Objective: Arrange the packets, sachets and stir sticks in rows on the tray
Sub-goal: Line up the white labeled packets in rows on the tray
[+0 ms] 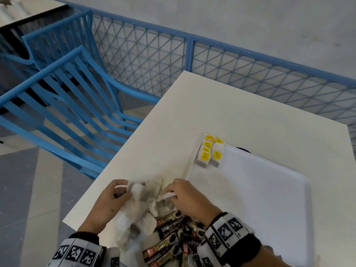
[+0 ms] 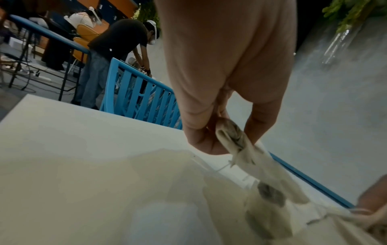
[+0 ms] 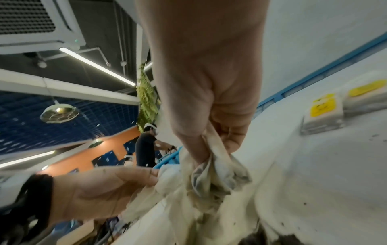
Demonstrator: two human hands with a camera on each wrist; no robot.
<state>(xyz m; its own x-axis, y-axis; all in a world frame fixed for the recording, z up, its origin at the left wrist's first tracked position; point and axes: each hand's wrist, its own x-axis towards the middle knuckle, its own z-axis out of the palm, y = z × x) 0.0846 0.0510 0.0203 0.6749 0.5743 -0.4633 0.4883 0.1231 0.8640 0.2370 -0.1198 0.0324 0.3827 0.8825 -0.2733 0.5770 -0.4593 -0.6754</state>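
Observation:
A tangle of white tea bags (image 1: 140,211) lies on the white table at the tray's near left corner. My left hand (image 1: 115,191) pinches one tea bag (image 2: 230,136) from that tangle between thumb and fingers. My right hand (image 1: 173,191) grips another crumpled tea bag (image 3: 211,172) from the same tangle. Several tea bags with yellow tags (image 1: 209,151) stand in two short rows at the far left corner of the white tray (image 1: 269,189). Dark coffee granule sachets (image 1: 173,237) lie heaped near my wrists. No stir sticks show.
The white table (image 1: 192,112) ends just left of my left hand. Blue slatted chairs (image 1: 67,89) stand to the left, and a blue mesh railing (image 1: 250,70) runs behind. Another person (image 2: 113,54) bends over beyond the chairs.

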